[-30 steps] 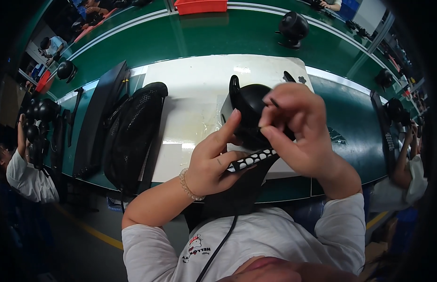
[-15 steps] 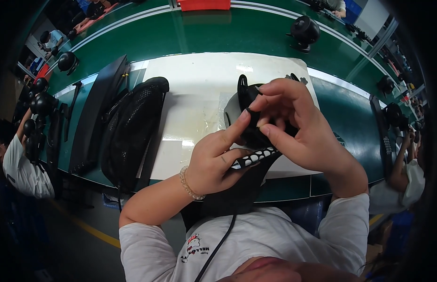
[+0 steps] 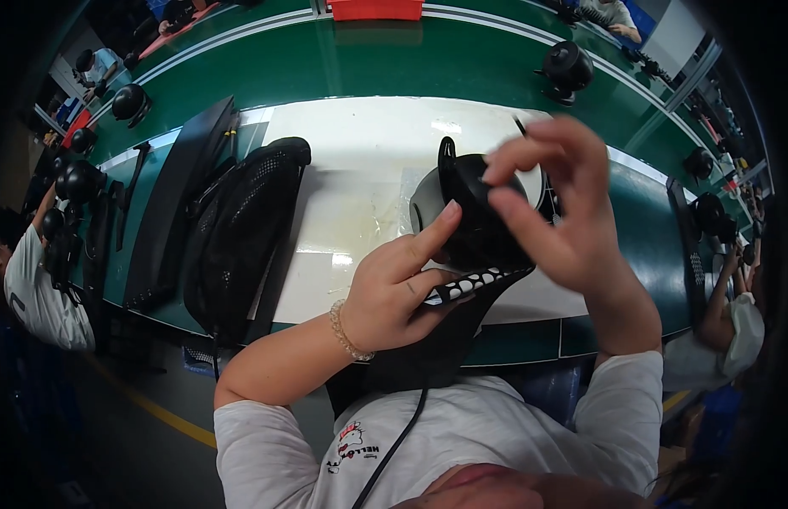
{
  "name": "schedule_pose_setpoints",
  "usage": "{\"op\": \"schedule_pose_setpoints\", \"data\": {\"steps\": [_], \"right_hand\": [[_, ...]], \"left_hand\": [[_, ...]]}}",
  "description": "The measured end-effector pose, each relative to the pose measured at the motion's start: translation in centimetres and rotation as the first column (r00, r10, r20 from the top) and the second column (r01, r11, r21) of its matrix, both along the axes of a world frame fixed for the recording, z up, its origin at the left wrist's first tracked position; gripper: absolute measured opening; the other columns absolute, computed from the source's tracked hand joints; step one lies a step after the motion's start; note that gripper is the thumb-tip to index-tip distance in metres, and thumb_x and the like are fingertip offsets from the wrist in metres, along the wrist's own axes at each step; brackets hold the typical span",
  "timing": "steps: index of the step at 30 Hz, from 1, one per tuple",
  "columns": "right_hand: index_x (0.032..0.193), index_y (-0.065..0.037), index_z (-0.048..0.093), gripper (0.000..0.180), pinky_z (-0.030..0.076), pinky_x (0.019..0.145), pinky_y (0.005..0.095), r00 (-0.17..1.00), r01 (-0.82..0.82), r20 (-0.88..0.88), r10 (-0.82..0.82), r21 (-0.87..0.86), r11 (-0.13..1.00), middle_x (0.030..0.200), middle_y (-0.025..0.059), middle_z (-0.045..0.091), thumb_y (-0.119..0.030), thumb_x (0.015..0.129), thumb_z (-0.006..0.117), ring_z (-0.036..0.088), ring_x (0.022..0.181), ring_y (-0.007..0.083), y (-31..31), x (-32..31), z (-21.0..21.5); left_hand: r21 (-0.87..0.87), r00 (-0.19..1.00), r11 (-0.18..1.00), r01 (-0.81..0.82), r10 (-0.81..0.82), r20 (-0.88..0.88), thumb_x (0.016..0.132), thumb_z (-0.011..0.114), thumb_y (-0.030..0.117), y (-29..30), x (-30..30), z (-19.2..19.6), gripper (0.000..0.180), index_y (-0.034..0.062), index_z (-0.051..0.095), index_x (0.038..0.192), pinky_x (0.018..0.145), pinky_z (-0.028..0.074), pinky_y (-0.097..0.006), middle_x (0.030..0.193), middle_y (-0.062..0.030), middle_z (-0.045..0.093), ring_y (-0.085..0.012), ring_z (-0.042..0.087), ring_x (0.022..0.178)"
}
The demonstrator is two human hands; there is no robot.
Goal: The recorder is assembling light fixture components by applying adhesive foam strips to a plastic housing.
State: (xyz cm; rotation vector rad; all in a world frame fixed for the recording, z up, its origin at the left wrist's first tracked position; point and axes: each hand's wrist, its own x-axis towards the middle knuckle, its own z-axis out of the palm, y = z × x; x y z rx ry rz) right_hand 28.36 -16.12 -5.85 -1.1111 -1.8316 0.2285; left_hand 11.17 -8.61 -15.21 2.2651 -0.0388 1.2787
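A rounded black device with a grey side and an upright black loop stands before me on the white mat. My left hand grips a black strip with white dots between its fingers, in front of the device. Its outstretched index finger rests against the device, or very near it. My right hand is raised over the device's right side, smeared by motion. Its thumb and fingers stand apart, and I see nothing between them. The device's right part is hidden behind that hand.
On the left lie a black mesh bag and a long black panel. Round black devices stand on the green bench, one at the far right. A red bin sits at the back. Other people work at both sides.
My right hand has pulled back from the left fingertip, up and to the right, and its fingers have opened. The left hand keeps its hold on the dotted strip. The view has shifted slightly.
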Motion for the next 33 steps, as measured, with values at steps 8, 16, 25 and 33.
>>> {"op": "schedule_pose_setpoints", "data": {"steps": [8, 16, 25, 33], "right_hand": [[0.117, -0.006, 0.036, 0.041, 0.036, 0.087, 0.0302, 0.989, 0.035, -0.126, -0.081, -0.33, 0.943, 0.088, 0.0039, 0.054, -0.002, 0.08, 0.052, 0.05, 0.089, 0.0122, 4.1, -0.1, 0.4], [0.113, -0.006, 0.039, 0.037, 0.037, 0.085, 0.0291, 0.988, 0.118, -0.064, -0.14, -0.265, 0.957, 0.086, 0.0047, 0.055, -0.003, 0.079, 0.053, 0.052, 0.088, 0.0132, 4.0, -0.4, 0.3], [0.104, -0.011, 0.048, 0.029, 0.039, 0.075, 0.0348, 0.887, 0.278, 0.33, -0.323, 0.177, 0.944, 0.078, 0.0042, 0.058, -0.006, 0.075, 0.054, 0.055, 0.076, 0.0241, 4.1, -0.7, 0.0], [0.1, -0.009, 0.059, 0.03, 0.039, 0.077, 0.0341, 0.769, 0.192, 0.542, -0.34, 0.311, 0.931, 0.08, 0.0045, 0.059, -0.003, 0.071, 0.06, 0.056, 0.079, 0.0214, 2.7, -1.5, 1.2]], "left_hand": [[-0.003, 0.993, 1.0, 0.002, -0.003, -0.116, 0.064, 0.075, 0.006, -0.1, -0.6, 0.7, 0.023, 0.0032, 0.055, 0.075, 0.064, 0.05, -0.026, 0.131, -0.0286, 0.035, -0.0256, 0.058, 0.084], [-0.016, 0.993, 1.0, -0.009, 0.007, -0.12, 0.064, 0.074, 0.005, 0.0, -0.6, 0.6, 0.024, 0.0029, 0.052, 0.073, 0.064, 0.05, -0.027, 0.131, -0.0289, 0.035, -0.0259, 0.058, 0.082], [-0.011, 0.995, 1.0, -0.009, 0.008, -0.1, 0.064, 0.074, 0.005, 0.1, -0.5, 0.4, 0.023, 0.0027, 0.052, 0.073, 0.066, 0.049, -0.027, 0.131, -0.0282, 0.035, -0.0246, 0.058, 0.078], [-0.001, 0.999, 1.0, -0.032, 0.032, -0.018, 0.06, 0.071, 0.006, -0.1, 0.0, 0.5, 0.021, 0.0018, 0.052, 0.069, 0.057, 0.046, -0.031, 0.129, -0.0202, 0.042, -0.024, 0.055, 0.065]]}}
